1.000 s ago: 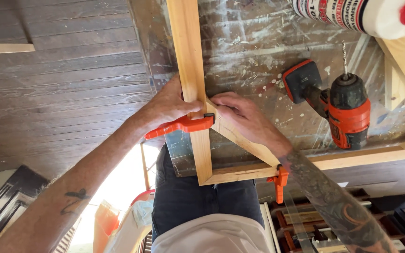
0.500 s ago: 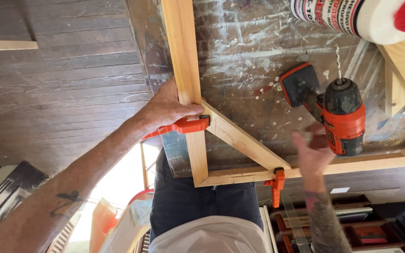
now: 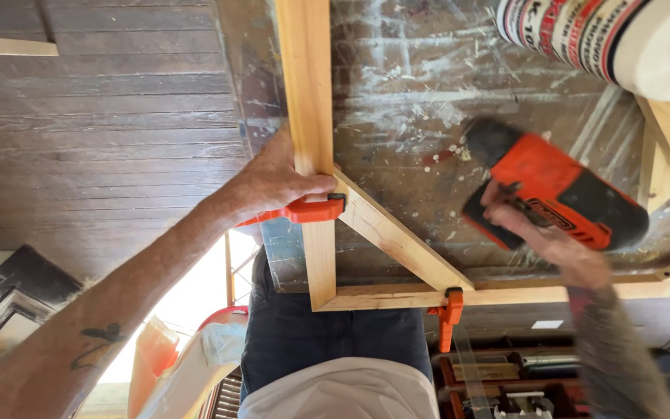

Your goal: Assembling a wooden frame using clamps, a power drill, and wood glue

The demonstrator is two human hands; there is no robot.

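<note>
Orange-and-black cordless drill (image 3: 560, 190) tilted above the workbench; pale wooden corner frame (image 3: 312, 116), diagonally braced, clamped.

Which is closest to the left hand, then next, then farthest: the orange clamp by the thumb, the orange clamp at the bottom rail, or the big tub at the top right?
1. Orange clamp by the thumb: touching the left hand.
2. Orange clamp at the bottom rail: lower right.
3. Big tub: far top right.

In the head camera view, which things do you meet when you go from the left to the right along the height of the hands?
Left hand gripping the upright pale wooden board → orange plastic clamp → diagonal pale wooden brace → right hand holding the orange and black cordless drill.
</note>
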